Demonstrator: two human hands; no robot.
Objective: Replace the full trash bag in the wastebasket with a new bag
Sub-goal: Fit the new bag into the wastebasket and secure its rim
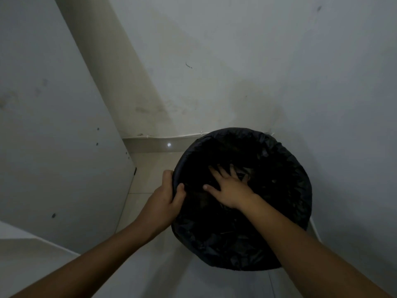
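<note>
**Hands at the lined bin**

The round wastebasket (296,190) stands upright on the pale tiled floor (150,168), close to the wall (236,61), its mouth facing up. A crinkled black trash bag (214,250) lines it, folded over the rim all round. The left hand (165,201) grips the rim's left edge, thumb inside. The right hand (229,190) reaches inside, fingers spread flat on the plastic. A white panel (53,125) stands to the left.

left hand (166,195) grips the wastebasket (242,254) rim (black bag (285,168) over it); right hand (228,188) reaches inside, spread.
</note>
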